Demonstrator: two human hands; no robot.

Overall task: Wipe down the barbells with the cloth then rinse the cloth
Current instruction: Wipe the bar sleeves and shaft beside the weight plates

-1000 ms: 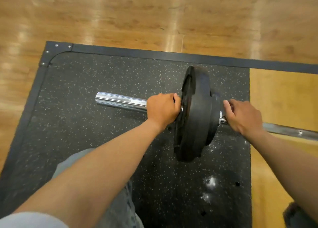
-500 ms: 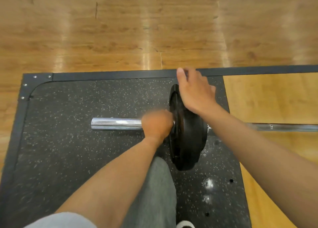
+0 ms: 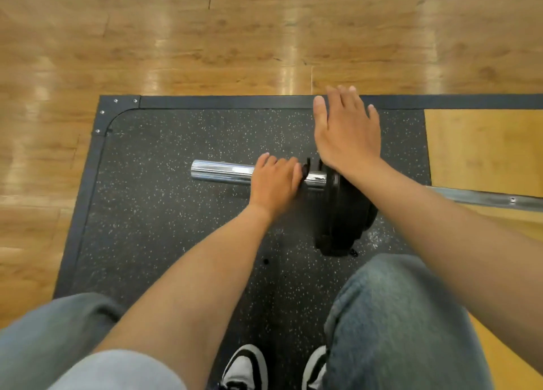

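The barbell lies across a black speckled rubber mat. Its chrome sleeve points left, and its thin shaft runs off to the right. Black weight plates stand on the sleeve. My left hand curls over the sleeve and grips a black collar. A short stretch of bare chrome shows between the collar and the plates. My right hand lies flat on top of the plates with its fingers straight. No cloth is in view.
A dark metal frame borders the mat, with wood floor beyond it. A lighter wood panel lies to the right. My knees in grey jeans and black-and-white shoes are at the near edge.
My right hand left the inner side of the plates and came to rest flat on top of them. The collar under my left hand has slid left, away from the plates. I stood up over the bar.
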